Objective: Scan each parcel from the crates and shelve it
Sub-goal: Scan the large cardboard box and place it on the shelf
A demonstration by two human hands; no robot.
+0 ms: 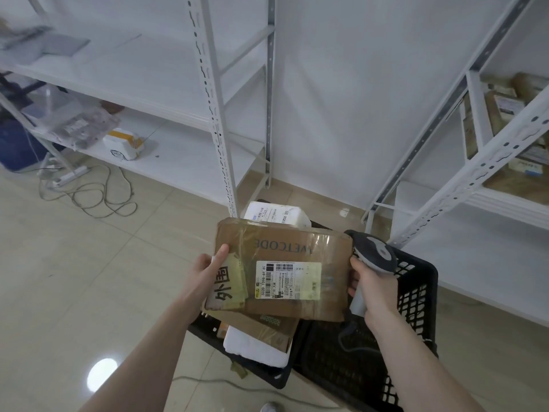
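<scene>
A flat brown cardboard parcel [297,248] with a white shipping label [288,280] facing up is held over two black plastic crates [416,281]. My left hand [208,270] grips its left edge, thumb on top. My right hand [371,288] holds a grey barcode scanner [375,252] by its handle at the parcel's right edge, fingertips touching the box. Below, the left crate holds a brown parcel [267,325], a white parcel [255,350] and another white parcel [276,215] at the far end.
White metal shelving [219,114] stands to the left and ahead, with a small white device [124,142] on a low shelf. A second rack [475,162] on the right holds several parcels [505,108]. Cables [98,197] lie on the tiled floor.
</scene>
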